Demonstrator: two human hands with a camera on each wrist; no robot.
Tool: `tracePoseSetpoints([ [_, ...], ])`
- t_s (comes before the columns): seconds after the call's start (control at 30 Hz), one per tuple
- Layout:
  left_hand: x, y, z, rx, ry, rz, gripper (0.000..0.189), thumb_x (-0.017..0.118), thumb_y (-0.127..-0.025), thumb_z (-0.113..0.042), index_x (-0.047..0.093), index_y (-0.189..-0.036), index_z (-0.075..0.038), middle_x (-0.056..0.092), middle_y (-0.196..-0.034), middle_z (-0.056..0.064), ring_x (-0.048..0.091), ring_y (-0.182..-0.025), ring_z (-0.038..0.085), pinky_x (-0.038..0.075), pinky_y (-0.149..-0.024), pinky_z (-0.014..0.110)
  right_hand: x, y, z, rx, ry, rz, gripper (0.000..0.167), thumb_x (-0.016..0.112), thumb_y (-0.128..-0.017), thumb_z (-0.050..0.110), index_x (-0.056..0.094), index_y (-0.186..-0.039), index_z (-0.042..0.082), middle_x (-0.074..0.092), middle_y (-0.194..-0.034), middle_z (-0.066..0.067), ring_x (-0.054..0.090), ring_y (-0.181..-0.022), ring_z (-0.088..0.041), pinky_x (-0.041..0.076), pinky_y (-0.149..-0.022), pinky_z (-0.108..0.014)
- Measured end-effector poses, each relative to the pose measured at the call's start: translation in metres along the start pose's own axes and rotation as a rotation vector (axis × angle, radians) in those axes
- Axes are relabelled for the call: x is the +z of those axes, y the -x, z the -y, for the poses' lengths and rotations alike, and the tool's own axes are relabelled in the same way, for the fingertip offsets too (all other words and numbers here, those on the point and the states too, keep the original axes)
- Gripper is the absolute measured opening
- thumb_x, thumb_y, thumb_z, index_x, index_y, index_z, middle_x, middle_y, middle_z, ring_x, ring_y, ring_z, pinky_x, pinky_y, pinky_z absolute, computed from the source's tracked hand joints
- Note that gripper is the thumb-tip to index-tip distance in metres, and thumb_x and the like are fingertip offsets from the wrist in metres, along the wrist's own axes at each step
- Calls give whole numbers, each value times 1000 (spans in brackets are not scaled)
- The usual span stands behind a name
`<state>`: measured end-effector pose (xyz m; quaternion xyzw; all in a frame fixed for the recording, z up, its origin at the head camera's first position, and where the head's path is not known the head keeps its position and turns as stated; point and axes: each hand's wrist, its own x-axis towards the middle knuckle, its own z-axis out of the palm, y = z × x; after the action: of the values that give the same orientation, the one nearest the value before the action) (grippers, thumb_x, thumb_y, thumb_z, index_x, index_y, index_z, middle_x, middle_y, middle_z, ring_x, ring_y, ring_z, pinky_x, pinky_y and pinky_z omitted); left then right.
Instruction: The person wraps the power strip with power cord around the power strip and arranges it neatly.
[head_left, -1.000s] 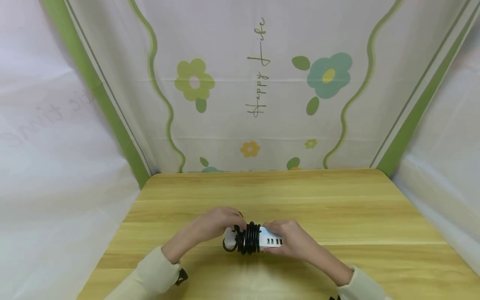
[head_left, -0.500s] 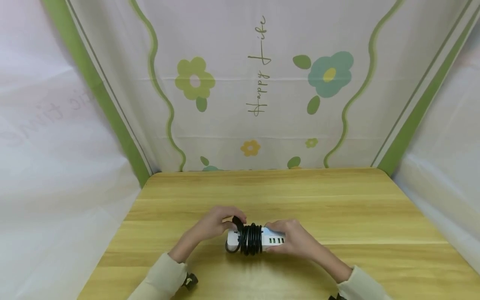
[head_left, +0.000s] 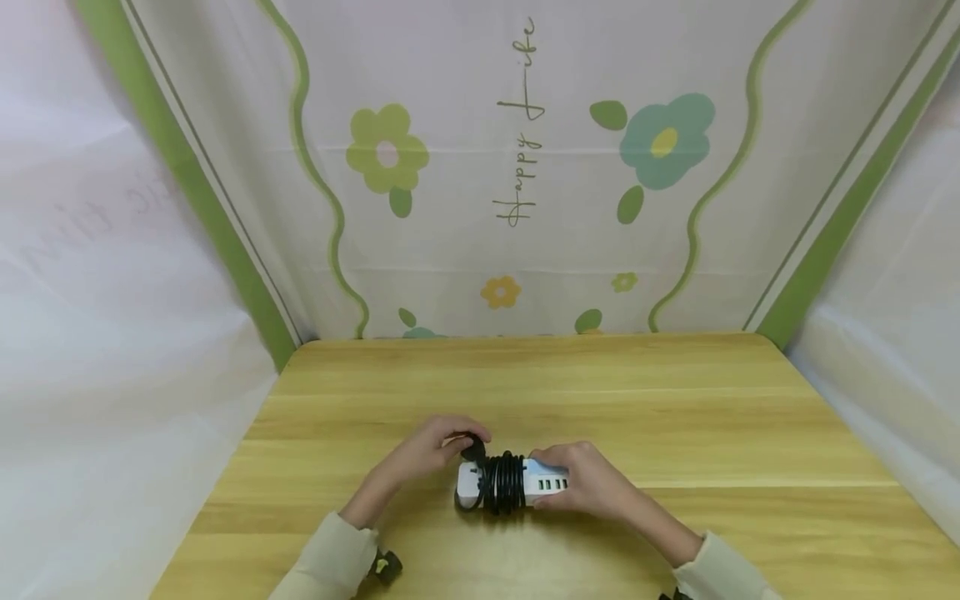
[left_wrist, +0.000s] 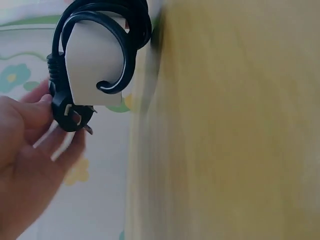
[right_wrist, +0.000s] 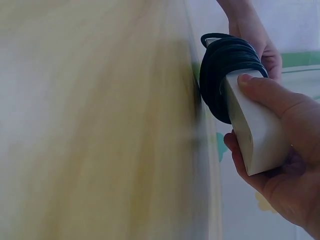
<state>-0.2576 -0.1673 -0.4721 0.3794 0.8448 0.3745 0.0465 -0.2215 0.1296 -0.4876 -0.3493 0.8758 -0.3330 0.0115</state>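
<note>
A white power strip (head_left: 532, 481) has its black cord (head_left: 504, 483) wound several times round its middle. My right hand (head_left: 588, 482) grips the strip's right end, thumb on one side and fingers on the other, beside a row of USB ports. At the other end my left hand (head_left: 427, 450) pinches the black plug (left_wrist: 70, 110) between thumb and fingers; its metal prongs show in the left wrist view. From the plug the cord loops round the strip's left end face (left_wrist: 95, 65). In the right wrist view the strip (right_wrist: 257, 130) hides part of my right fingers.
The wooden table (head_left: 375, 375) lies under both hands. A white cloth with printed flowers (head_left: 663, 142) hangs behind its far edge, and more white cloth (head_left: 112, 333) hangs at both sides. Each sleeve has a dark device (head_left: 386, 567) near the cuff.
My left hand has shifted its hold to the plug and drawn it slightly away from the strip's far side. The strip has moved a little right; my right hand keeps its grip.
</note>
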Motion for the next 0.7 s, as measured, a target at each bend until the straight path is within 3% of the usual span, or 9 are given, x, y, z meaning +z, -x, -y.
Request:
tracePoseSetpoints([
  [0.17,-3,3,-6,-105,-111,-5,28,54,-103,-11,64,-129,-8,65,-124,5,64,-107,20,55,-90,31,-2,-2,0,19,1,18,60,89,-73,29,69,-122,0,74,-107,-12,58,-76,1,51,-59,-16],
  [0.37,-7,3,-10,-111,-175,27,29,52,-104,-13,63,-129,-7,66,-124,7,64,-105,18,54,-88,32,-5,-6,4,19,37,49,59,87,-75,28,67,-124,1,74,-108,-11,57,-77,-1,50,-60,-16],
  [0.7,-11,7,-4,-177,-41,68,31,56,-103,-20,63,-130,-7,67,-119,2,66,-96,13,54,-80,25,-6,-8,7,17,67,104,57,84,-81,28,64,-129,3,72,-112,-8,57,-82,-1,49,-64,-16],
])
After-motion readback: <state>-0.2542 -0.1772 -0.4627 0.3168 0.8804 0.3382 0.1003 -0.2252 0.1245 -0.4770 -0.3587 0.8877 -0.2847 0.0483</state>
